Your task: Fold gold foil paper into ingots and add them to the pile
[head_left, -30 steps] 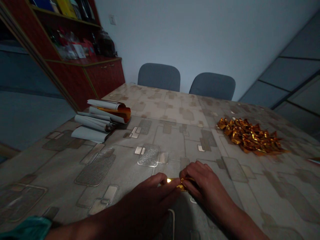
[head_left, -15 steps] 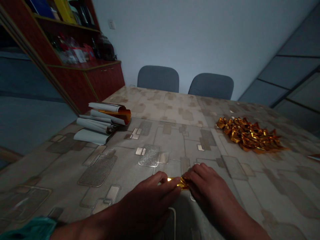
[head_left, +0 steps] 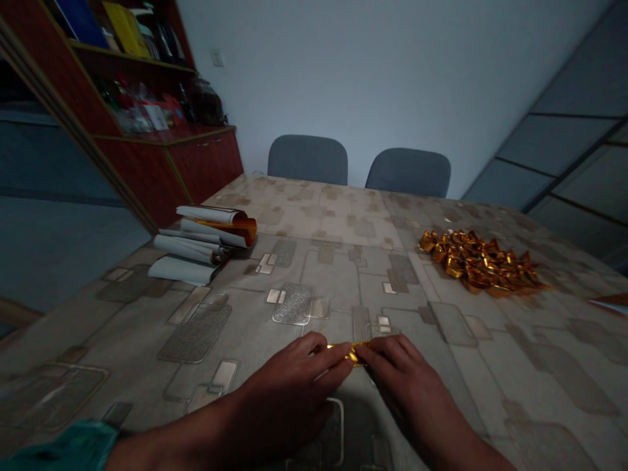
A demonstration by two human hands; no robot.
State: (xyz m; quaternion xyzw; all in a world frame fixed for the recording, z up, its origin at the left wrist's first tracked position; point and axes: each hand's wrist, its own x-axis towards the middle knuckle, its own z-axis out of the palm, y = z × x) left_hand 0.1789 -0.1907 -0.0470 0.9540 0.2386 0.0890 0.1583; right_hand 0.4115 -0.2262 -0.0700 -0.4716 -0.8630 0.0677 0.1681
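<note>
A small piece of shiny gold foil paper [head_left: 354, 355] lies between my two hands, low in the middle of the view. My left hand [head_left: 307, 376] grips its left end, with the fingers bent over it. On the other end, the curled fingers of my right hand [head_left: 400, 366] press the foil. Both hands mostly cover the piece, so its full shape is hidden. To the right lies a cluster of folded gold foil pieces [head_left: 483, 261]. At the left is a stack of bent paper sheets [head_left: 196, 245], pale outside and gold inside.
The table [head_left: 304, 275] has a patterned cloth. Two grey chairs [head_left: 308, 159] stand at its far side. A red-brown cabinet [head_left: 206, 157] with bottles and bags is at the back left. Another flat piece [head_left: 613, 302] lies at the right edge.
The view has shifted slightly. My right fingers have moved a little along the gold foil, and both hands keep hold of it.
</note>
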